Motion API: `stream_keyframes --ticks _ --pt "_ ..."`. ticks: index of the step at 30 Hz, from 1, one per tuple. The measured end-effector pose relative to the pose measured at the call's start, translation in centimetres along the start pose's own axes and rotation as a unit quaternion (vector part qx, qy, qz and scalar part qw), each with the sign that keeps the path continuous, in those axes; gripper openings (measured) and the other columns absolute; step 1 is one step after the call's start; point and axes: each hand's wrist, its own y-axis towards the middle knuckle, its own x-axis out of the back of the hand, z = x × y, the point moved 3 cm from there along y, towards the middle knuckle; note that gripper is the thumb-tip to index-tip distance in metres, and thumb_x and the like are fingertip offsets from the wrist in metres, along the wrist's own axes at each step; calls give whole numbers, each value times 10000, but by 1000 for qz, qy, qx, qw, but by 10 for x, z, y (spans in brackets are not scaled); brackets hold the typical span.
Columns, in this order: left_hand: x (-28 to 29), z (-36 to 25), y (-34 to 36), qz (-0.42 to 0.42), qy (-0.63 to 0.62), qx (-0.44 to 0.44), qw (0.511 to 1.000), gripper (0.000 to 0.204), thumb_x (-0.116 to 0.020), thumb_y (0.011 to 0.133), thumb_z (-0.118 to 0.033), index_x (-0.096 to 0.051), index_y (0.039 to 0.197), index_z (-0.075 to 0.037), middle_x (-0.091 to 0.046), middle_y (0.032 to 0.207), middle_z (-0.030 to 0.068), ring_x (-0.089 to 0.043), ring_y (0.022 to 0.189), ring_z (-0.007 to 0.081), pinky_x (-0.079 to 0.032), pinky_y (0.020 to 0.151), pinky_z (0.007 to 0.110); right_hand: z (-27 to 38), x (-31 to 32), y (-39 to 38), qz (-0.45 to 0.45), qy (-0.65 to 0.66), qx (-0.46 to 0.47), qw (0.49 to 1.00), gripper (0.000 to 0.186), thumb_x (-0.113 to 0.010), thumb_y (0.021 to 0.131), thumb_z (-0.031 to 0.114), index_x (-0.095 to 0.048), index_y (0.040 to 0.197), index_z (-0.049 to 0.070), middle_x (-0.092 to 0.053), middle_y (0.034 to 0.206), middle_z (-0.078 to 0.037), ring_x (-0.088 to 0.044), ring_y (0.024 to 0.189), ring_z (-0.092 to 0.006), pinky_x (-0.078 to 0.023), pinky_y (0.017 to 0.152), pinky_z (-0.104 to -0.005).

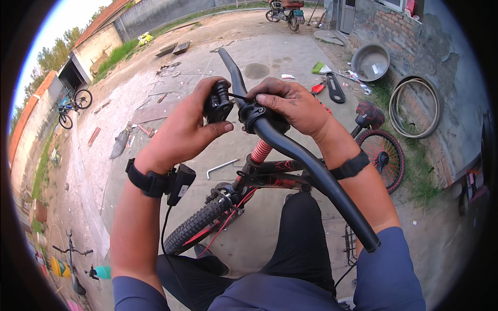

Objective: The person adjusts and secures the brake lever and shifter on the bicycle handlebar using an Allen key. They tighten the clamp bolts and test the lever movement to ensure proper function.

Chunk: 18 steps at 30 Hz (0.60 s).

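My left hand [189, 122] grips a black folding multi-tool [219, 103] with a ribbed end. A thin hex key [238, 97] sticks out of the tool toward the stem. My right hand [293, 106] pinches at the key's far end; its tip is hidden by the fingers. Right under both hands is the black stem [255, 115], clamping a bare black handlebar [316, 166] without grips. The handlebar slants from far left to near right. Below the stem, red spacers [261, 152] lead down to the bicycle's black-and-red frame [280, 176] and knobby front tyre [194, 225].
An L-shaped hex wrench [223, 168] lies on the concrete by the front wheel. A black crank-shaped part [335, 88], a metal basin [370, 62] and loose tyres [415, 108] are at the right wall. A hammer [147, 130] lies left. A motorcycle [286, 13] stands far back.
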Motion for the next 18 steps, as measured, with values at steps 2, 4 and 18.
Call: stream_keyframes --ticks 2,4,18 --pt "8 -2 6 -1 73 -40 997 663 -829 891 -89 -480 1453 -57 -672 1205 126 -644 1119 196 -519 997 354 -2 1 1 -1 -10 6 1000 256 -657 1057 202 -732 1206 7 -747 1070 -44 -682 1001 -113 -549 931 -285" --pt "12 -4 7 11 85 -43 995 689 -836 883 -89 -484 1474 -61 -676 1208 115 -643 1138 203 -514 1013 362 -2 0 0 -1 2 0 1000 261 -655 1058 201 -728 1212 3 -748 1075 -50 -687 1005 -117 -552 933 -289" --pt "-9 -12 -25 -108 -176 151 967 632 -696 1040 -311 -444 1516 20 -683 1007 49 -634 799 96 -509 688 247 3 -2 0 -7 -2 -1 1000 258 -651 1057 200 -737 1206 7 -759 1060 -58 -699 967 -123 -562 917 -296"
